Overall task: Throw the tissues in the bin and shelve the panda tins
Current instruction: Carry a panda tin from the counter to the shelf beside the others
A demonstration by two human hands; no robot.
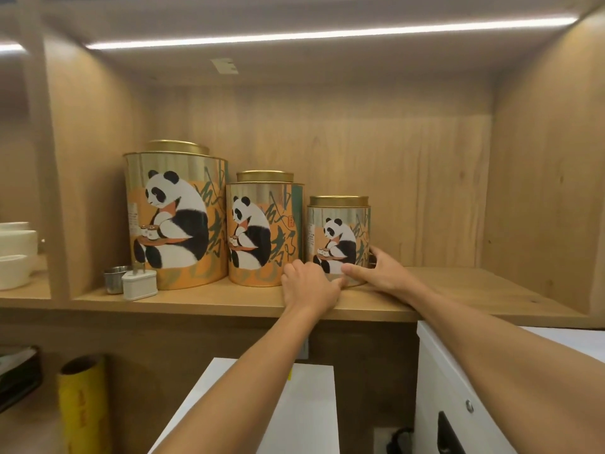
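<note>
Three panda tins with gold lids stand in a row on the wooden shelf (229, 299): a large tin (175, 214) on the left, a medium tin (263, 232) in the middle, a small tin (339, 237) on the right. My left hand (309, 286) presses against the lower left of the small tin. My right hand (379, 268) wraps its lower right side, thumb across the front. Both hands hold this tin upright on the shelf. No tissues or bin are in view.
A small metal cup (114, 279) and a white plug adapter (140, 285) sit left of the large tin. White bowls (16, 253) fill the neighbouring compartment. Below are a yellow roll (83, 404), a white box (294, 407) and a white appliance (458, 388). The shelf right of the small tin is bare.
</note>
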